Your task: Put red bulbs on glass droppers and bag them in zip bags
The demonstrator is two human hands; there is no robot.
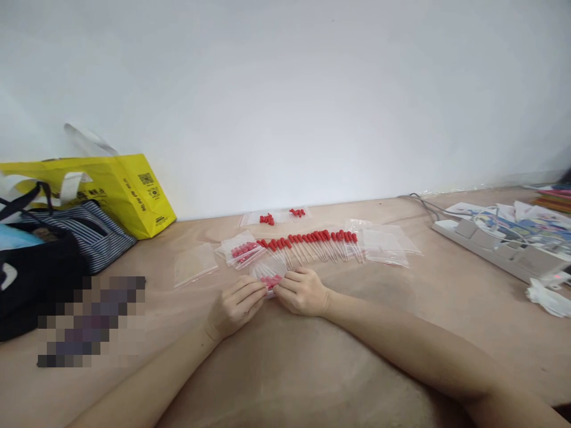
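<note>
Between my two hands is a small clear zip bag (267, 268) with red-tipped sticks inside, its near edge pinched from both sides. My left hand (241, 303) has its fingers closed on the bag's left corner. On the right corner, the fingers of my right hand (303, 291) are closed too. Just beyond lies a filled bag with red tips (243, 249). A long row of loose red-tipped sticks (312, 241) stretches to the right of it. Behind the row, more red-tipped sticks (267, 219) rest on clear plastic against the wall.
Flat clear bags (386, 245) are stacked right of the row, and another clear bag (195, 264) lies left. A yellow bag (129, 196), a striped pouch (96, 229) and a blurred dark object (91, 321) are at left. A power strip (486, 249) with cables sits right.
</note>
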